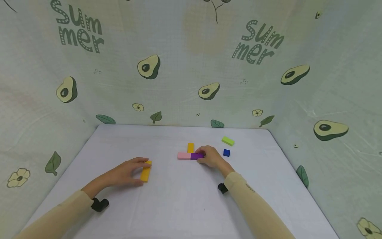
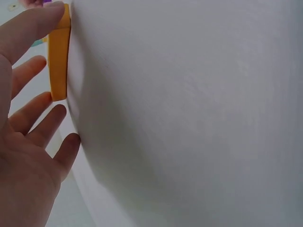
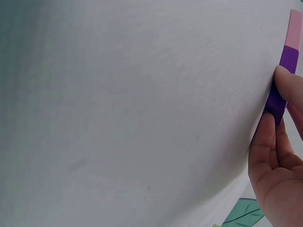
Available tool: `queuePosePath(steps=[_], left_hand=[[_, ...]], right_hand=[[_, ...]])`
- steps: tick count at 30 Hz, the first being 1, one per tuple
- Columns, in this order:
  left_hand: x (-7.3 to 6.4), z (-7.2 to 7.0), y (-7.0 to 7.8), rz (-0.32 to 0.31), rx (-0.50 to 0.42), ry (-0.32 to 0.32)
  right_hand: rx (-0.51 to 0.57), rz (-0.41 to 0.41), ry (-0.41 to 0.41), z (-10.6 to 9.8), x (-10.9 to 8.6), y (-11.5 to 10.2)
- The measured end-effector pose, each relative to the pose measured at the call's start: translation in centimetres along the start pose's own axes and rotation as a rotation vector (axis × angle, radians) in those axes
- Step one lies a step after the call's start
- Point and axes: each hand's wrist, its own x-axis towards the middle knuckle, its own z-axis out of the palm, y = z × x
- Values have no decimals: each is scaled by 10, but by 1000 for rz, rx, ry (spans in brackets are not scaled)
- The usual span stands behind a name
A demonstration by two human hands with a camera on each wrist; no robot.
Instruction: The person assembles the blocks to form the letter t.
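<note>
My left hand (image 1: 126,173) spans an orange block (image 1: 146,172) lying lengthwise on the table, thumb at the near end and fingers by the far end. The left wrist view shows the thumb (image 2: 40,23) against one end of it, the smaller fingers spread apart. To the right, my right hand (image 1: 211,156) pinches a purple block (image 1: 195,156) between thumb and fingers. That block lies end to end with a pink block (image 1: 183,156); both appear in the right wrist view. Behind their junction, a second orange block (image 1: 190,147) points away from me.
Beyond my right hand are a dark blue block (image 1: 226,152) and a lime green block (image 1: 228,141). The white tabletop (image 1: 173,212) is bordered at the back and sides by a hanging cloth (image 1: 179,106) printed with avocados and leaves.
</note>
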Motion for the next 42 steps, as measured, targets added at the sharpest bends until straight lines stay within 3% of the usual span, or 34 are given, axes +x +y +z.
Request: queuePosePath(steps=[20,34,42], left_hand=[[6,-5,1,34,112,-56],[13,1,-5,60,111,-14],[20,4,3,77,104,-8]], right_hand=[[12,-4,8,1,-1,-1],[12,-19,12,1,-2,0],[11,-22,10,0,-3,-2]])
